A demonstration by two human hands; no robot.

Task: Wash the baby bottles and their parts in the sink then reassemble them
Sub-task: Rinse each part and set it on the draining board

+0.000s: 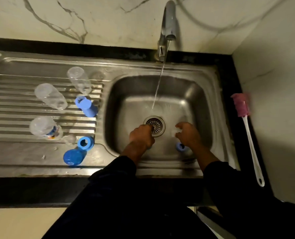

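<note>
Head view: steel sink (210, 104) set in a black surface (22, 190), seen from above.
Drainboard (13, 109): three clear bottles lie on its ridges, a printed bottle (41, 129) nearest, a plain bottle (50, 96) behind it, a third bottle (79, 80) farther right.
Blue parts: a blue cup-shaped cap (86, 105) near the basin edge; a blue ring (85, 143) touching a blue cap (73, 157) at the front.
Left hand (142, 138): low in the basin beside the drain (158, 125), fingers curled; whether it holds anything cannot be told.
Tap (168, 26): running, water stream (158, 85) falling behind the drain.
Right hand (188, 135): pinching a small clear part (175, 132); a second blue ring (180, 147) lies on the basin floor under it.
Brush (246, 128): pink-headed, lying on the surface right of the sink.
</note>
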